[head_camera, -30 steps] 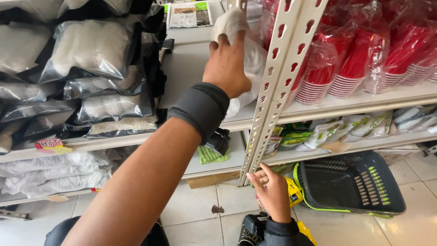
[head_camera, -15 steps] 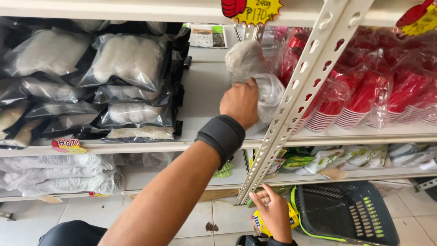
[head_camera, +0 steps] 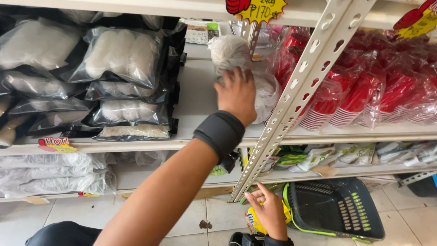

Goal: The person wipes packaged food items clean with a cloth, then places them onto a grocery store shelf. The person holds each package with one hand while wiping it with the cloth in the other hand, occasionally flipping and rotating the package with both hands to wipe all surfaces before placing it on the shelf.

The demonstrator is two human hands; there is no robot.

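- The left hand [head_camera: 237, 93] reaches up and far onto the middle shelf [head_camera: 200, 114], fingers spread and pressed against a clear plastic bag [head_camera: 230, 52] of pale, whitish contents. Whether the fingers close around it cannot be told, since only the back of the hand shows.
- That bag stands upright at the far end of the shelf's bare stretch, just left of the slanted white perforated post [head_camera: 302, 91].
- A dark wristband [head_camera: 219, 132] wraps the left forearm just below the hand.
- The right hand [head_camera: 269, 212] hangs low and near, over the tiled floor [head_camera: 218, 214], fingers loosely curled and open, gripping nothing. It is just above a yellow packet [head_camera: 253, 223].
- A dark plastic shopping basket [head_camera: 334, 207] with a green rim sits on the floor just right of the right hand.
- Left of the bag, black-backed pouches [head_camera: 120, 59] of white goods lie stacked on the same shelf.
- Right of the post, sleeves of red cups [head_camera: 364, 91] in clear wrap fill the shelf.
- Yellow starburst price tags [head_camera: 259, 9] hang from the shelf above.
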